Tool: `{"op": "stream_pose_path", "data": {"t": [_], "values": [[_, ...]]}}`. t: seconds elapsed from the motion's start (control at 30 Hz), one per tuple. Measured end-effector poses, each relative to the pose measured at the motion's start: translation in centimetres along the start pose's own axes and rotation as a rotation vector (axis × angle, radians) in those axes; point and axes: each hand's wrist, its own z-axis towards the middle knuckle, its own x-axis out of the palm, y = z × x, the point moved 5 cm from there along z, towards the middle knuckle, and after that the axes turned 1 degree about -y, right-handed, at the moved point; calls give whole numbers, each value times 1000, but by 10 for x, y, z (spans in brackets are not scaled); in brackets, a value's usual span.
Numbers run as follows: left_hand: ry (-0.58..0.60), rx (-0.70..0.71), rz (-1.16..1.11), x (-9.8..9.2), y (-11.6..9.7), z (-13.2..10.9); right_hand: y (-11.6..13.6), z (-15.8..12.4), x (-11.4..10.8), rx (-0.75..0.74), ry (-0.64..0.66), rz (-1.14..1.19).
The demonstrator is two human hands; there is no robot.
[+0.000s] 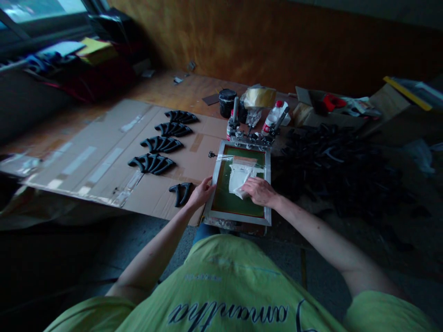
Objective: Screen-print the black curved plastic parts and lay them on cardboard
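While left hand [202, 193] steadies: screen frame [217, 166], fingers [208, 185] apart on edge
Right hand [259, 192]: fingers clamped on white cloth [238, 180] against green mesh [224, 203]

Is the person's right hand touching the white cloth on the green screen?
Touching: the head view shows the right hand pressing on the white cloth.

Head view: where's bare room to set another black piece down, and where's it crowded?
Bare cardboard lies left of the row of black moulded pieces, with a smaller patch between that row and the screen frame. Bare wood runs behind the cardboard. Crowded: the clamp, bottle and jar behind the frame, and the black heap to its right.
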Motion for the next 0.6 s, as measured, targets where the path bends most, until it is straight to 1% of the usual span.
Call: {"op": "stream_pose_path", "data": {"t": [0.03,0.1,0.17,0.2,0.27,0.33,0.4,0.47,0.53,0.6], "values": [[-2,-8,-5,0,0,0,-1,1,-3,7,-6,3],[-13,-24,-19,-1,-1,-1,-4,5,-5,91,-70,-25],[-21,-27,-37,-1,-2,-2,-2,5,-1,166,-147,-81],[-22,-24,-45,-2,-3,-2,2,2,4,169,-166,-102],[-23,-22,-61,-1,-4,-3,12,-3,13,121,-152,-100],[-18,-38,-74,-2,-6,-4,15,-6,15,89,-131,-52],[-2,-58,-102,-4,-10,-7,8,1,5,144,-165,6],[30,-62,-164,-8,-19,-10,-9,16,-15,266,-254,59],[58,-58,-268,-14,-32,-14,-31,32,-38,411,-335,92],[55,-43,-392,-22,-48,-17,-59,39,-59,528,-387,105]]}}
